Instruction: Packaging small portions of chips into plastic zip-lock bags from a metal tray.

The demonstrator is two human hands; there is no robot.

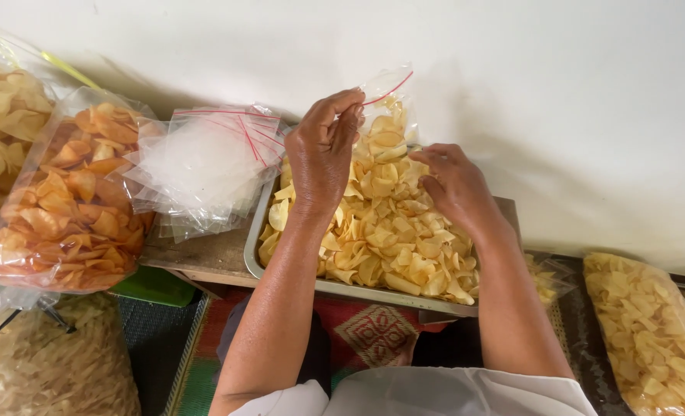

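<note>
Your left hand [321,154] pinches the small bag [386,108] by its red-striped mouth, fingers pressed together, holding it upright over the tray [251,254]. Your right hand [454,185] rests on the chips [389,239], fingers loosely curled around some. You seem to be mid-fill; next, hold the mouth open wide enough to drop chips in cleanly.

Small home-style snack packing spot, not a factory. Metal tray [251,248] of loose yellow chips [389,231] on a low wooden bench [204,258], stack of empty zip bags [204,166], bulk chip bags [69,204] against a plain wall, woven mat [373,331] on the floor.
</note>
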